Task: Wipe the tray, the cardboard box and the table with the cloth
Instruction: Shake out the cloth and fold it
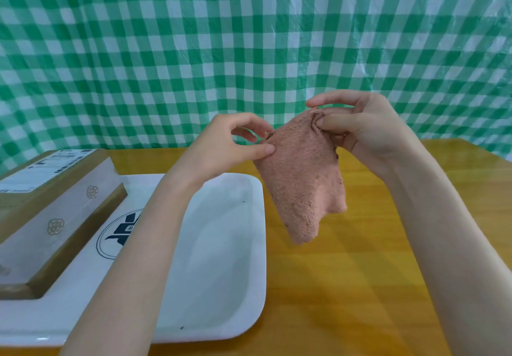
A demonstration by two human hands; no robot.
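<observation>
Both hands, left (230, 145) and right (360, 125), pinch the fuzzy pink cloth (302, 181), hanging limp above the table (360, 272)

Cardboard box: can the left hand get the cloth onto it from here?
Probably yes. The left hand pinches the cloth above the tray; the cardboard box sits left, nothing between.

Materials and finish
Fluffy pink terry cloth (302, 184); glossy white plastic tray (221, 272); matt cardboard box (55, 208); smooth varnished wooden bench (346, 286).
</observation>
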